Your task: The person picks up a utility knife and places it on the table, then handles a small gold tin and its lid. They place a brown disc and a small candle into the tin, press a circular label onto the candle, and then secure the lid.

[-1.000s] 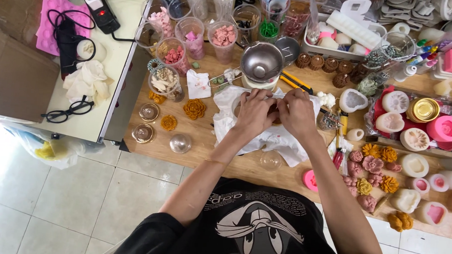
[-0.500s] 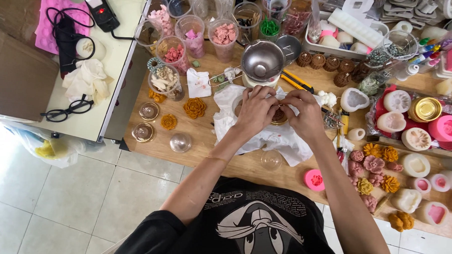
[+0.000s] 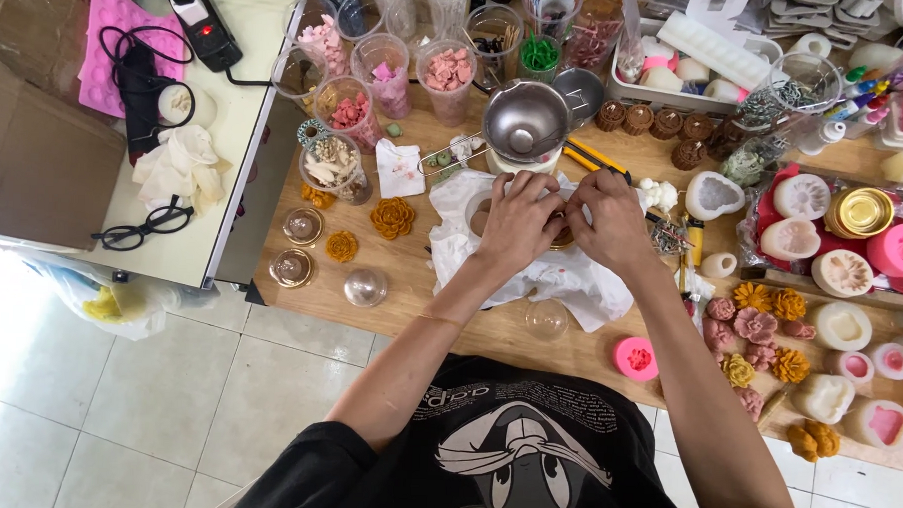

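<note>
My left hand [image 3: 518,221] and my right hand [image 3: 605,221] meet over a crumpled white cloth [image 3: 541,272] on the wooden table [image 3: 420,283]. Between their fingertips sits a small round brown piece [image 3: 562,234], mostly covered by the fingers. Both hands pinch at it from either side. A steel pouring pot [image 3: 523,121] with a wire handle stands just behind the hands.
Clear cups of pink and green bits [image 3: 386,71] line the back. Orange flower shapes [image 3: 391,218] and clear domes [image 3: 365,287] lie left; pink and white silicone moulds [image 3: 841,273] and flower casts [image 3: 754,330] lie right. Glasses [image 3: 137,228] rest on the white side table.
The hands stayed together over the cloth, and the fingers shifted slightly around the brown piece. The camera view drifted a little.
</note>
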